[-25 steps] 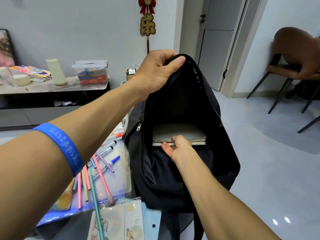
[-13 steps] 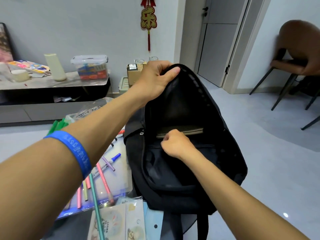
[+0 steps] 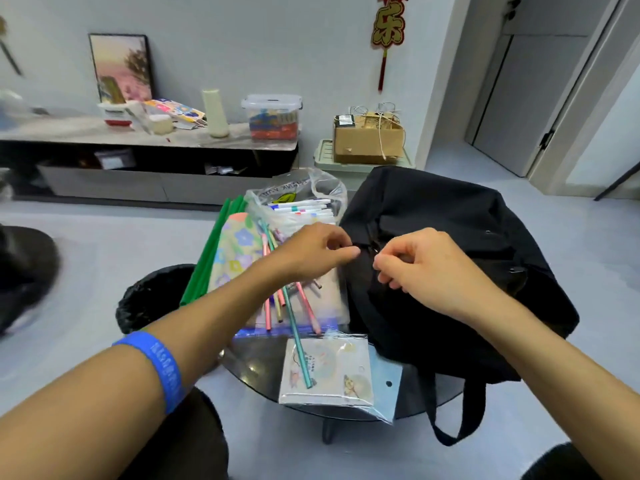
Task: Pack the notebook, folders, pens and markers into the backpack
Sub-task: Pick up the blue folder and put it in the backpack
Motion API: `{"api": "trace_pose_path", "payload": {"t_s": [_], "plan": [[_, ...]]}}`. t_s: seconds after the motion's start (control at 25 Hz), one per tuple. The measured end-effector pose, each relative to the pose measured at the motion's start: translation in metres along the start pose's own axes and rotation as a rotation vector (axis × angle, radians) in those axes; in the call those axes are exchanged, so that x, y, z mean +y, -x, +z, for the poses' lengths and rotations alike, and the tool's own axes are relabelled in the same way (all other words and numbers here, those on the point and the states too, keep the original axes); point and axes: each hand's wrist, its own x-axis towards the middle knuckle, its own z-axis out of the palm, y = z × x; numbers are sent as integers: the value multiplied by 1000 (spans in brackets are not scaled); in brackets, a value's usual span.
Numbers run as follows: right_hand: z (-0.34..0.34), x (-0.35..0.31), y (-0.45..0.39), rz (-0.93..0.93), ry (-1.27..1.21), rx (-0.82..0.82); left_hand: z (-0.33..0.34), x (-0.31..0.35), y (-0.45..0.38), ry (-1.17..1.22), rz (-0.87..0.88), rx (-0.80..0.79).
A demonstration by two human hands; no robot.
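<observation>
Head view: a black fabric backpack (image 3: 450,258) lies slumped on the right side of a small round dark glass table (image 3: 256,362), its straps hanging over the near edge. Both hands meet at the zipper on the bag's left flank. The left hand (image 3: 311,252) has its thumb and forefinger drawn together at the zipper line, the other fingers loosely curled; whether it actually pinches the pull I cannot tell. The right hand (image 3: 419,265) faces it, fingers curled in with the tips pinched close at the same spot, just beside the left fingertips; what it holds is too small to make out. Left of the bag, touching its side, a clear blue-edged plastic folder (image 3: 332,306) carries loose pastel pens (image 3: 294,327), with a flower-patterned pouch (image 3: 235,251) and green folders (image 3: 211,251) beneath. Behind them a clear plastic bag of white markers (image 3: 301,206) sits near the bag's top. A small clear-wrapped card packet (image 3: 325,372) lies at the near edge.
</observation>
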Motion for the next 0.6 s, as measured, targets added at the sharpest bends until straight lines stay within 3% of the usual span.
{"api": "trace_pose_path", "payload": {"t_s": [0.12,0.2,0.28,0.36,0.48,0.6], "plan": [[23,-9,-17,-47,40,-91,-30,-28,21,-250,-104,52],[40,-12,-26,-52,67,-226,-38,-42,33,-287,-112,85],[59,-15,-30,-44,104,-331,-42,-53,42,-431,-77,248],[78,-16,-27,-67,154,-362,-49,-69,48,-594,-153,401],[103,-17,-16,-138,221,-382,-57,-93,54,-486,-475,284],[116,-18,-8,-183,277,-331,-51,-102,53,-418,-444,177]]}}
